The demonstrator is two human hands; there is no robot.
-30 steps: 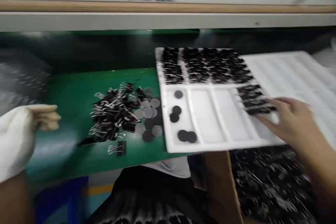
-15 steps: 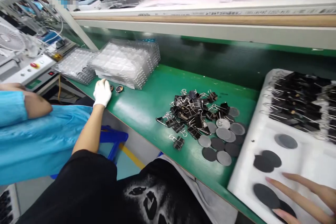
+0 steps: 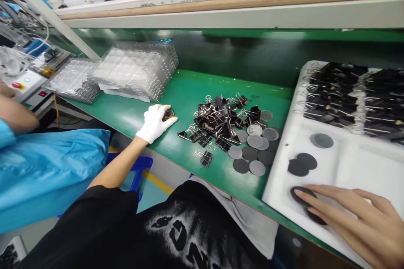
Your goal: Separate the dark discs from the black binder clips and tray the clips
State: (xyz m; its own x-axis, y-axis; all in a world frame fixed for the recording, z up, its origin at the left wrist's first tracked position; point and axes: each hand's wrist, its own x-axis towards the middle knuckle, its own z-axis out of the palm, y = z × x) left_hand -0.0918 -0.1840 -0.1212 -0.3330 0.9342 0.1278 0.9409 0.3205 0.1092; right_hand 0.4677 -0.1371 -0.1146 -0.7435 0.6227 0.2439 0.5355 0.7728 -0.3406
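Observation:
My left hand [image 3: 155,123], in a white glove, is closed round a small round dark part [image 3: 168,115] with a coppery inside, low over the green bench. My bare right hand [image 3: 353,214] reaches over the white foam tray [image 3: 356,168], its fingers stretched out and the fingertips on dark discs [image 3: 303,195] near the tray's front edge. Two overlapping black discs [image 3: 302,164] and a grey disc [image 3: 322,140] lie behind them. Between my hands sit a heap of black binder clips [image 3: 217,119] and several loose grey and black discs [image 3: 255,141].
Stacked clear plastic trays [image 3: 132,69] stand at the back left. Rows of black clips [image 3: 334,92] fill the foam tray's rear. A shelf [image 3: 221,12] runs above the bench [image 3: 120,113]. A person in a blue garment [image 3: 50,172] is at the left.
My left hand has moved right, away from the plastic stacks, and now has a round part in its fingers. My right hand has come further over the front discs. The view has shifted.

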